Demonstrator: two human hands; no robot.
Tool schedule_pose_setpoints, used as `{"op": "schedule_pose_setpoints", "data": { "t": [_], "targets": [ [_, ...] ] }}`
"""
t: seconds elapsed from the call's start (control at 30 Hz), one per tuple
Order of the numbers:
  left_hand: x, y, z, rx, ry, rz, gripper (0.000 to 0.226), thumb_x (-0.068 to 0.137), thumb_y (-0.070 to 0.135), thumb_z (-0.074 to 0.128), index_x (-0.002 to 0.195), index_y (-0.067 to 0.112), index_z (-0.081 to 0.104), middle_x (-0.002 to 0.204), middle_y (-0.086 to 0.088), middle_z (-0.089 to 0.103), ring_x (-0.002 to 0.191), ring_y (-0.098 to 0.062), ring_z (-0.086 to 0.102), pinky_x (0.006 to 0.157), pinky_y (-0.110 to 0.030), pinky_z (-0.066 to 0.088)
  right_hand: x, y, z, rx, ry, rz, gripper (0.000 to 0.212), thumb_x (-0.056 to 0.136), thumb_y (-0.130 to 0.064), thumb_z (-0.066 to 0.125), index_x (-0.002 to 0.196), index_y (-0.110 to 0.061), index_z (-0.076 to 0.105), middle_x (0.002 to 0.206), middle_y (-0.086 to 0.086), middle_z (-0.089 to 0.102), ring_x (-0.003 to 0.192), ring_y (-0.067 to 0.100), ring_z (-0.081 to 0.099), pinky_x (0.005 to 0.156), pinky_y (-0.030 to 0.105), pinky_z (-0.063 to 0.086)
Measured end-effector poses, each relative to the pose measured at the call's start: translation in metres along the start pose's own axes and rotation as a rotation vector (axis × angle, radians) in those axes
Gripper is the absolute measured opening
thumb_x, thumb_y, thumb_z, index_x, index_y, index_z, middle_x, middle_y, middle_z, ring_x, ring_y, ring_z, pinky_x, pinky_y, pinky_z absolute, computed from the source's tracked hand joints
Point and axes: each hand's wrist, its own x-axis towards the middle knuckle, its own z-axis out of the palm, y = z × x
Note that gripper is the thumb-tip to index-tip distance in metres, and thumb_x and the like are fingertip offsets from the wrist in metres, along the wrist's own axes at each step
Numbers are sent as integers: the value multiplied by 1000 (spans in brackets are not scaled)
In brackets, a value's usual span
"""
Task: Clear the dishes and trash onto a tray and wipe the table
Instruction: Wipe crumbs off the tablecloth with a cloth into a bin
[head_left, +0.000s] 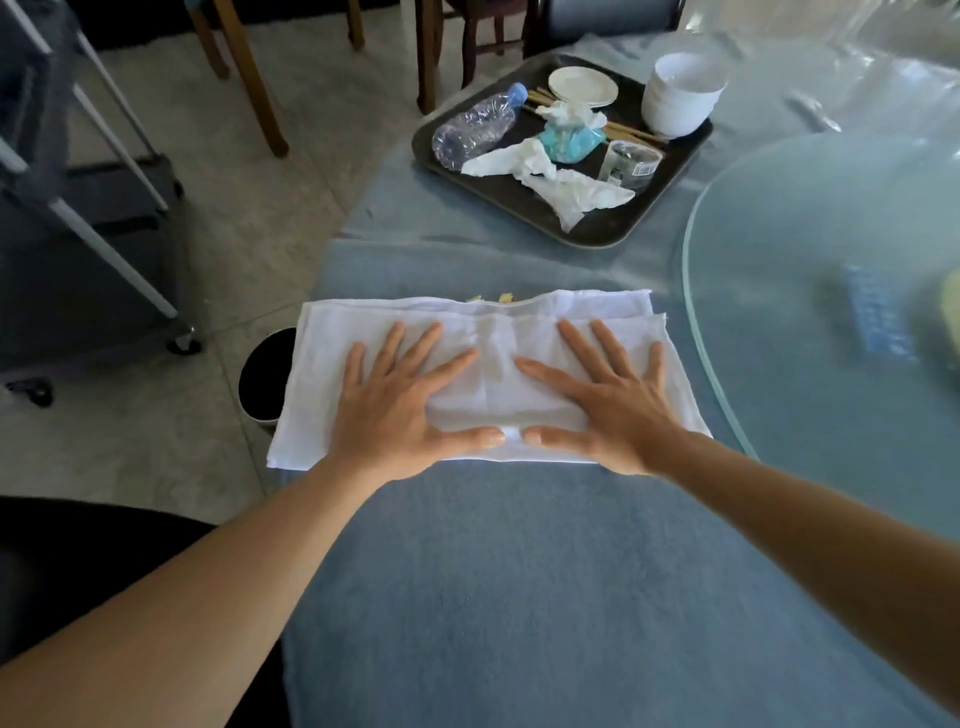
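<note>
A folded white cloth (493, 332) lies flat on the blue tablecloth (519, 571). My left hand (400, 410) and my right hand (608, 405) press on it side by side, palms down, fingers spread, thumbs almost touching. Small yellow crumbs (501, 298) show just past the cloth's far edge. Farther back sits a dark tray (524, 205) holding a crushed plastic bottle (475, 127), white crumpled napkins (550, 182), a blue wad (569, 141), a clear cup (631, 163), chopsticks (631, 132), a small white plate (583, 85) and stacked white bowls (680, 93).
A glass turntable (831, 312) covers the table's right side. A dark bin (267, 374) stands on the floor by the table's left edge. A grey cart (88, 249) is at the far left, and wooden chair legs (260, 88) stand behind.
</note>
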Motion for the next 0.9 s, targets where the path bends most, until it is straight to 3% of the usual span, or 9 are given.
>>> {"op": "schedule_pose_setpoints", "data": {
  "t": [0.27, 0.4, 0.67, 0.8, 0.9],
  "targets": [
    [6, -3, -1, -22, 37, 21, 102, 59, 109, 23, 150, 63, 22, 170, 19, 10, 159, -18, 0, 124, -56, -2, 1, -6, -6, -15, -22, 30, 79, 73, -104, 7, 145, -76, -11, 171, -10, -22, 157, 27, -23, 112, 80, -12],
    [5, -3, 1, -24, 56, 44, 100, 64, 107, 21, 152, 60, 26, 170, 15, 14, 159, -22, 4, 123, -57, 0, -9, -13, -8, -26, -24, 77, 74, 79, -98, 5, 147, -74, -9, 173, -7, -17, 159, 29, -14, 116, 78, -8],
    [0, -6, -14, -61, -51, 71, 90, 76, 98, 21, 155, 54, 25, 172, 11, 10, 159, -25, -3, 123, -59, -5, -43, -81, -7, 59, -4, 482, 61, 91, -78, -5, 151, -66, -3, 175, -1, 1, 161, 22, 2, 120, 72, 1],
    [1, -10, -19, -70, -86, 114, 88, 80, 95, 21, 156, 50, 25, 172, 8, 11, 159, -29, 0, 122, -62, 0, -46, -120, 0, 192, 76, 652, 55, 102, -64, 7, 156, -59, 10, 175, 1, 4, 161, 20, 5, 123, 65, 5],
    [1, -11, -19, -61, -85, 121, 86, 83, 92, 25, 157, 48, 27, 172, 6, 11, 159, -32, 3, 122, -65, 4, -43, -133, 5, 216, 110, 730, 52, 105, -57, 12, 157, -60, 5, 175, -3, 0, 161, 16, 4, 126, 56, 3]
  ]
}}
